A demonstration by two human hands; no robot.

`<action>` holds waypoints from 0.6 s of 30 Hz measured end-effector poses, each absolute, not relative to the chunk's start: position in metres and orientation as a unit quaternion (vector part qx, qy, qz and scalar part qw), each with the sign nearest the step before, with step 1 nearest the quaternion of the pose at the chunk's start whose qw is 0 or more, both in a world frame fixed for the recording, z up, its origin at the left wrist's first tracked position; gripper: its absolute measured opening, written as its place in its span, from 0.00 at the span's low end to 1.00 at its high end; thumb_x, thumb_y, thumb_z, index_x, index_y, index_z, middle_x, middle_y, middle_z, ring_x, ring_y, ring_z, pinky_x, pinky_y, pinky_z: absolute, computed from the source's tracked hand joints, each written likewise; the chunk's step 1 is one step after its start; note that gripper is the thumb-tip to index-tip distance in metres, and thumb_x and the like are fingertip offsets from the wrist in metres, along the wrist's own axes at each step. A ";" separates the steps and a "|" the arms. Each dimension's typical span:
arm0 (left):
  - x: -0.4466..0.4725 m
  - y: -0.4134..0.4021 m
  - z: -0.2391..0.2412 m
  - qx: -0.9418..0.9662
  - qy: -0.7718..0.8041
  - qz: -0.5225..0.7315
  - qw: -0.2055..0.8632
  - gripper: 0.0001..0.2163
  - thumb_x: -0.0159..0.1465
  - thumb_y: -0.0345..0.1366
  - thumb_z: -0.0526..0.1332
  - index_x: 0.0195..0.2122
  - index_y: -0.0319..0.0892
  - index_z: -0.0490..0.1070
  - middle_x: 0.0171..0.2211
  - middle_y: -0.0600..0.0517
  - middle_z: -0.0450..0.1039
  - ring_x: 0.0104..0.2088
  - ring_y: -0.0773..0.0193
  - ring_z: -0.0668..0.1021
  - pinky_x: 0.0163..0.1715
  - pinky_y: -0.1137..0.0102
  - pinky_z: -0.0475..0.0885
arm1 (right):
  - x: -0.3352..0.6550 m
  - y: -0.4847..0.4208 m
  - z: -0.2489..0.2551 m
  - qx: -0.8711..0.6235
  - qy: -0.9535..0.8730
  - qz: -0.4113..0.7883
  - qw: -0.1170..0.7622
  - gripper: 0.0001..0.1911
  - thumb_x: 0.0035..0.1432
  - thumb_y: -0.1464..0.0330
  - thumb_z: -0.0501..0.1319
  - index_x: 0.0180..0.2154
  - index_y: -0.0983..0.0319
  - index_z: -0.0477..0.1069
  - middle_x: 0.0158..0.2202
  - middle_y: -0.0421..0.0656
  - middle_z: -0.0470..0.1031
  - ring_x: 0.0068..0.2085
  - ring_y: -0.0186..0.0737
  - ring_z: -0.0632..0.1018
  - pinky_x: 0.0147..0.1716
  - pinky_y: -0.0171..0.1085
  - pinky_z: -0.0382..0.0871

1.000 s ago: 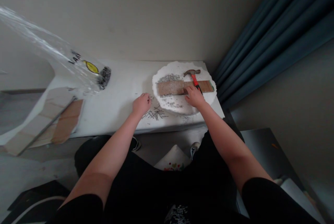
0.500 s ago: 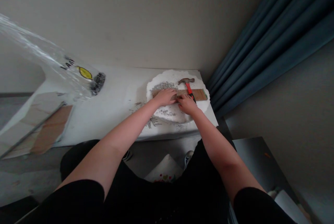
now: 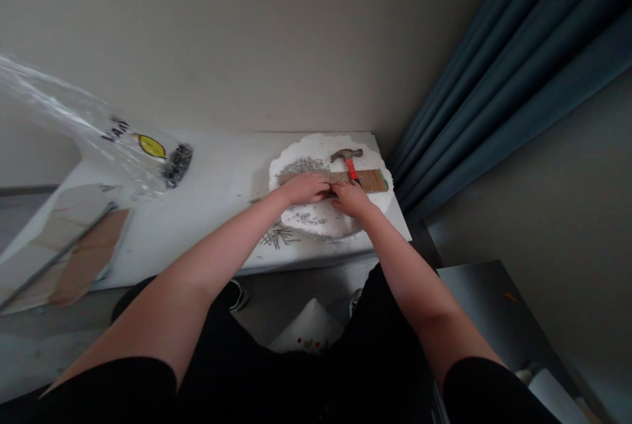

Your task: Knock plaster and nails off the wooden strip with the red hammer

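Note:
A brown wooden board (image 3: 370, 180) lies across a round white slab with a ragged edge (image 3: 326, 143). My left hand (image 3: 310, 188) rests over the board's left part, its fingers curled. Close beside it, my right hand (image 3: 350, 199) has its fingers bent and drawn together at the board's near edge. Both sets of fingertips almost meet; whatever lies between them is too small to make out. A claw hammer (image 3: 351, 164) with a red and black handle lies across the board, just beyond my right hand. A heap of small grey pieces (image 3: 303, 166) sits beyond my left hand.
Thin nail-like sticks (image 3: 279, 236) lie on the white table (image 3: 217, 174) by the slab. A clear plastic bag (image 3: 148, 145) with dark contents stands at the left, near brown sheets (image 3: 91, 256). A blue curtain (image 3: 474, 88) hangs at right, above a dark cabinet (image 3: 476, 292).
The view has shifted slightly, so the table things appear a little further left. Both hands stay together over the board; the hammer keeps its place on it.

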State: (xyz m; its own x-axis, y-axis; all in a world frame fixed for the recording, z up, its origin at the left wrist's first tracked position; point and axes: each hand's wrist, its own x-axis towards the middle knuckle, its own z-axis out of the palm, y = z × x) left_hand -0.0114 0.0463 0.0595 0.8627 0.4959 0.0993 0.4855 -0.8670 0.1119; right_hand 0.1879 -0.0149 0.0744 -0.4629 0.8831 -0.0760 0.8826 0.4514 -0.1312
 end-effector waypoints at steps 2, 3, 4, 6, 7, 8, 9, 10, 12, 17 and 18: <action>-0.010 0.047 0.064 0.969 0.240 0.049 0.035 0.09 0.67 0.36 0.60 0.43 0.47 0.80 0.47 0.46 0.81 0.54 0.53 0.78 0.52 0.60 0.72 | 0.187 -0.015 0.075 -0.521 -0.850 0.077 0.002 0.18 0.67 0.69 0.61 0.57 0.66 0.76 0.59 0.58 0.78 0.59 0.59 0.78 0.63 0.55 0.64; -0.010 0.047 0.065 0.971 0.233 0.046 0.035 0.09 0.66 0.36 0.60 0.42 0.47 0.80 0.46 0.46 0.81 0.53 0.53 0.78 0.52 0.60 0.72 | 0.187 -0.015 0.075 -0.522 -0.849 0.078 0.003 0.18 0.67 0.68 0.61 0.56 0.66 0.76 0.59 0.58 0.78 0.59 0.59 0.78 0.63 0.55 0.64; -0.010 0.048 0.067 0.972 0.228 0.045 0.038 0.08 0.66 0.35 0.60 0.41 0.47 0.80 0.45 0.46 0.81 0.53 0.53 0.78 0.51 0.60 0.72 | 0.187 -0.016 0.075 -0.522 -0.849 0.079 0.003 0.18 0.67 0.68 0.61 0.56 0.66 0.76 0.59 0.58 0.78 0.59 0.59 0.78 0.63 0.55 0.64; -0.010 0.050 0.068 0.972 0.224 0.048 0.053 0.08 0.65 0.35 0.61 0.40 0.48 0.80 0.45 0.47 0.81 0.52 0.54 0.78 0.52 0.60 0.71 | 0.188 -0.017 0.075 -0.519 -0.851 0.081 0.003 0.19 0.67 0.67 0.61 0.57 0.65 0.75 0.59 0.58 0.78 0.59 0.59 0.78 0.63 0.54 0.64; -0.011 0.050 0.069 0.971 0.224 0.051 0.063 0.08 0.66 0.35 0.61 0.40 0.48 0.80 0.45 0.47 0.81 0.52 0.55 0.78 0.53 0.61 0.71 | 0.189 -0.017 0.074 -0.517 -0.852 0.083 0.002 0.19 0.67 0.68 0.61 0.58 0.65 0.75 0.60 0.57 0.78 0.60 0.58 0.78 0.64 0.54 0.63; -0.011 0.051 0.069 0.970 0.224 0.053 0.072 0.08 0.66 0.35 0.60 0.40 0.48 0.81 0.46 0.48 0.81 0.52 0.55 0.78 0.53 0.61 0.71 | 0.190 -0.018 0.073 -0.516 -0.853 0.084 0.001 0.20 0.67 0.68 0.61 0.59 0.65 0.75 0.60 0.56 0.77 0.60 0.57 0.77 0.64 0.55 0.63; -0.012 0.051 0.068 0.970 0.224 0.053 0.080 0.09 0.66 0.36 0.60 0.40 0.49 0.81 0.47 0.48 0.81 0.53 0.55 0.78 0.55 0.60 0.71 | 0.191 -0.018 0.073 -0.514 -0.853 0.086 0.001 0.21 0.67 0.69 0.61 0.59 0.64 0.74 0.61 0.56 0.77 0.61 0.57 0.77 0.64 0.55 0.62; -0.013 0.050 0.067 0.969 0.224 0.054 0.086 0.09 0.67 0.36 0.60 0.41 0.49 0.81 0.48 0.47 0.81 0.54 0.56 0.78 0.56 0.60 0.70 | 0.192 -0.019 0.072 -0.513 -0.854 0.087 0.002 0.21 0.67 0.69 0.61 0.60 0.64 0.74 0.62 0.55 0.76 0.62 0.56 0.76 0.65 0.55 0.61; -0.016 0.048 0.064 0.968 0.224 0.059 0.095 0.11 0.68 0.36 0.59 0.46 0.49 0.81 0.51 0.47 0.81 0.55 0.56 0.78 0.58 0.60 0.70 | 0.193 -0.019 0.071 -0.511 -0.855 0.091 0.007 0.23 0.66 0.70 0.61 0.62 0.65 0.72 0.64 0.55 0.75 0.63 0.56 0.75 0.66 0.55 0.59; -0.023 0.040 0.050 0.959 0.229 0.129 0.109 0.14 0.70 0.34 0.58 0.52 0.51 0.80 0.59 0.48 0.78 0.58 0.58 0.78 0.60 0.61 0.71 | 0.194 -0.019 0.071 -0.509 -0.854 0.103 0.014 0.24 0.65 0.71 0.62 0.62 0.65 0.72 0.66 0.57 0.72 0.63 0.56 0.76 0.67 0.57 0.58; -0.024 0.039 0.048 0.957 0.231 0.135 0.108 0.14 0.70 0.34 0.58 0.52 0.51 0.80 0.60 0.48 0.78 0.59 0.58 0.78 0.61 0.61 0.71 | 0.194 -0.019 0.071 -0.509 -0.854 0.104 0.015 0.23 0.65 0.71 0.62 0.61 0.65 0.73 0.66 0.56 0.73 0.63 0.56 0.76 0.67 0.57 0.58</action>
State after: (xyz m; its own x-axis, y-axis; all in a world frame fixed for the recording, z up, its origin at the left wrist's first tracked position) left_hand -0.0241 0.0389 0.0479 0.8565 0.4720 0.2089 0.4138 -0.8698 0.2687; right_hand 0.1938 -0.0188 0.0712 -0.4821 0.8724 -0.0808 0.8663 0.4608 -0.1931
